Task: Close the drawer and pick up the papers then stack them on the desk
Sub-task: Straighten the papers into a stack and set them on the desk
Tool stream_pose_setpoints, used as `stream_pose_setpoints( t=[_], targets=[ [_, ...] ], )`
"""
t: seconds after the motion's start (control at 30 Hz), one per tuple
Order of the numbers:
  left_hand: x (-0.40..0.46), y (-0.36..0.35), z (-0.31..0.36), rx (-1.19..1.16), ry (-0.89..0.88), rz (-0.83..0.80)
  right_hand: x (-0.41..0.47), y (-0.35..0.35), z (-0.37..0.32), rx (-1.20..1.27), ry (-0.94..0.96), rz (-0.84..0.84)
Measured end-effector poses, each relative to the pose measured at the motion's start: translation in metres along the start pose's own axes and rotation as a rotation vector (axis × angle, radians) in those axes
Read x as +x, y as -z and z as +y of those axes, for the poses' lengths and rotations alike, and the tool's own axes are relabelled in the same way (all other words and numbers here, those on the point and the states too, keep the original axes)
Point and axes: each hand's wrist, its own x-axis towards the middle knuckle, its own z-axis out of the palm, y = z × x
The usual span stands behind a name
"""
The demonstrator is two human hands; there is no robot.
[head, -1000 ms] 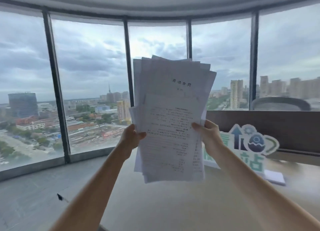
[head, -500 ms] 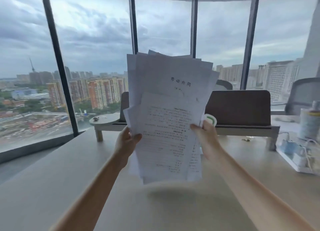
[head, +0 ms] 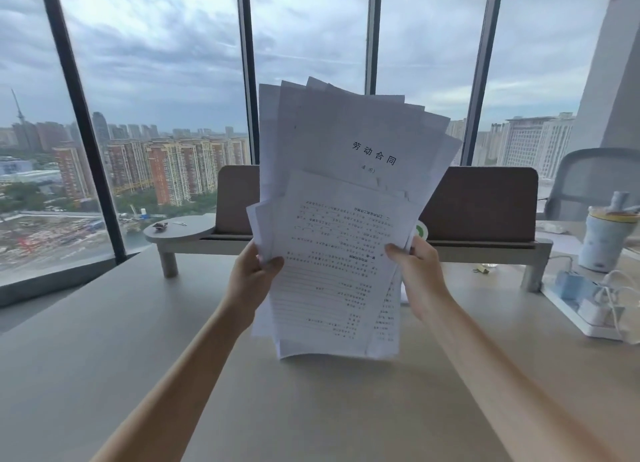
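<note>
**Item: loose sheaf of printed papers, held upright for squaring**

- Holding: left hand [head: 254, 274] pinches the sheaf's left edge, thumb on the front sheet; right hand [head: 417, 271] clasps the right edge likewise. Both are closed on the papers [head: 346, 219].
- Location: papers upright in the air above the desk [head: 138, 340], lower edges below the grip and apparently clear of the top.
- Condition: sheets fanned and skewed above the grip, corners staggered.
- Handling advice: loosen both pinches slightly, tap the lower edge on the desk beneath the hands until edges align, then lay flat.
- Drawer: not in view.
</note>
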Motion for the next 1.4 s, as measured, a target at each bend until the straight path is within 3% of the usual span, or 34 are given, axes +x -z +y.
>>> stream_pose_setpoints(
  t=[0.3,0.63,0.87,1.17,1.27,1.4],
  targets=[
    [-0.026,-0.010,0.001,-0.022,0.012,0.002,-0.017,0.010,-0.002,0.024,-0.034,-0.041],
    [-0.015,-0.008,0.001,0.130,-0.077,-0.018,-0.008,0.007,-0.009,-0.025,0.145,-0.163],
    [-0.012,-0.011,0.006,-0.064,-0.078,-0.083,-0.004,0.006,-0.008,-0.048,0.153,-0.160],
    [-0.012,-0.017,-0.030,-0.119,0.116,-0.175,-0.012,0.012,0.024,-0.076,0.038,-0.174],
    [-0.008,-0.024,-0.037,-0.106,0.074,-0.200,-0.010,0.010,0.035,-0.071,0.044,-0.144],
    [-0.001,-0.036,-0.031,-0.040,-0.041,-0.077,-0.003,0.001,0.030,-0.060,0.091,-0.090]
  ],
)
